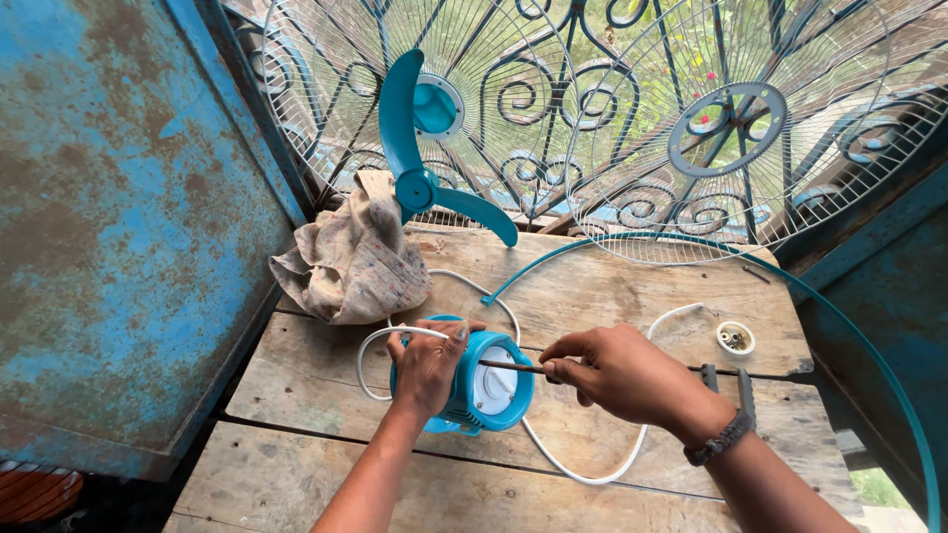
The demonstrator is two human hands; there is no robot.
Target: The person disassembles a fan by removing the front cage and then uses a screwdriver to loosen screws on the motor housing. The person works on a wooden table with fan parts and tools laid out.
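Observation:
A teal fan motor housing (486,387) with a white face lies on the wooden table (602,286). My left hand (427,363) grips its left side. My right hand (617,372) pinches a thin screwdriver (513,366) whose tip points into the white face. A white cord (583,474) loops from the housing around both hands.
A teal fan blade (420,178) leans at the back beside a crumpled cloth (351,259). Two white wire fan guards (691,128) stand against the iron railing. A teal guard ring (849,326) curves along the right. A small white cap (735,339) holds screws. Pliers (743,390) lie by my right wrist.

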